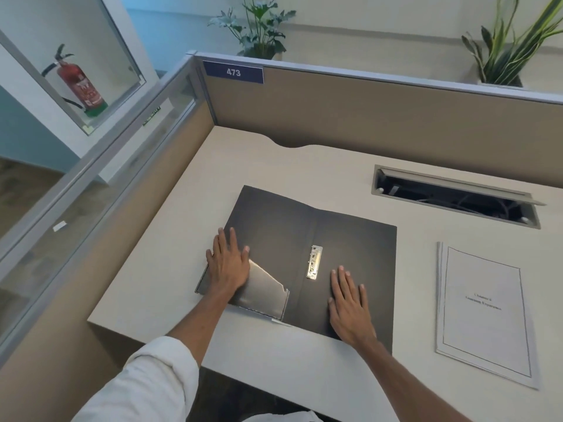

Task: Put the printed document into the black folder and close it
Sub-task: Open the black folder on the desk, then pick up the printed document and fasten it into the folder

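The black folder [350, 239] lies spread open and flat on the desk, inside up. A metal clip [314, 262] sits beside its centre fold, and a shiny corner pocket [265, 295] is on the left flap. My left hand [229, 263] rests palm down, fingers apart, on the left flap's outer edge. My right hand [348, 303] lies flat on the right flap near its front edge. The printed document [484, 312], a white stapled stack with a bordered title page, lies on the desk to the right of the folder, untouched.
A beige desk [170, 269] stands in a cubicle with partition walls behind and to the left. An open cable tray [457, 197] is sunk in the desk behind the document. The desk's front edge runs close to the folder.
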Demonstrator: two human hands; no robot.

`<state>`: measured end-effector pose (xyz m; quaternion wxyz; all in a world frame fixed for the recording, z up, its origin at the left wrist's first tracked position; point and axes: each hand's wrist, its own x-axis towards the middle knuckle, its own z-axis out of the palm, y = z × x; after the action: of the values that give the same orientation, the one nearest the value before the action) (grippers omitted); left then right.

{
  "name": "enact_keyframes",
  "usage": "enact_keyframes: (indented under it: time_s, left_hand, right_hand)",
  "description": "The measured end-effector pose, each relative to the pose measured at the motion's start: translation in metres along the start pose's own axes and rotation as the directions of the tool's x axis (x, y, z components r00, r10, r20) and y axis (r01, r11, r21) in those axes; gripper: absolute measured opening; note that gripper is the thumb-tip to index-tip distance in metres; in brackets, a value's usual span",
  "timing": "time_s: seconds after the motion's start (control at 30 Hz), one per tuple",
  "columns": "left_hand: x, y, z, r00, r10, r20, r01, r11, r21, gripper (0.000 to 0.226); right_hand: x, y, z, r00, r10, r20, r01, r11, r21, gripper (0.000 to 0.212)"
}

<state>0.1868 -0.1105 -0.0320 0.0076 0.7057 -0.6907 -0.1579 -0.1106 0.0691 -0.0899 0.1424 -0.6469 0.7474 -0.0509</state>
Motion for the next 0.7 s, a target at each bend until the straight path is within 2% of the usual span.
enact_keyframes:
  time_s: [0.1, 0.17, 0.37, 0.47, 0.57, 0.7]
  left_hand:
    - [0.0, -0.008, 0.021, 0.994, -0.009, 0.113, 0.011, 1.0, -0.015, 0.076]
    - [-0.002, -0.011, 0.032, 0.99, -0.009, 0.14, 0.014, 0.999, -0.029, 0.076]
    - [-0.005, -0.009, 0.041, 0.995, -0.003, 0.095, 0.004, 1.0, -0.008, 0.078]
    - [-0.005, -0.002, 0.041, 0.999, 0.033, 0.004, -0.033, 0.999, 0.013, 0.08]
    - [-0.009, 0.016, 0.044, 0.977, 0.203, -0.065, -0.203, 0.979, 0.002, 0.077]
    - [-0.015, 0.056, 0.049, 0.859, 0.51, 0.049, -0.511, 0.86, 0.004, 0.078]
  right_hand:
    - [0.0, 0.0, -0.002, 1.0, -0.002, 0.016, 0.002, 1.0, 0.006, 0.067]
    - [0.0, 0.001, -0.003, 1.0, -0.007, 0.03, 0.007, 1.0, 0.003, 0.067]
    - [-0.001, 0.0, -0.009, 0.998, -0.011, 0.059, 0.011, 1.0, 0.013, 0.068]
    - [0.001, -0.002, -0.014, 0.999, -0.01, 0.036, 0.008, 0.999, 0.047, 0.07]
    - [0.006, 0.002, -0.025, 1.0, -0.009, -0.014, 0.01, 0.998, 0.059, 0.067]
    - [0.017, 0.013, -0.034, 0.997, 0.069, -0.039, -0.067, 0.996, 0.067, 0.065]
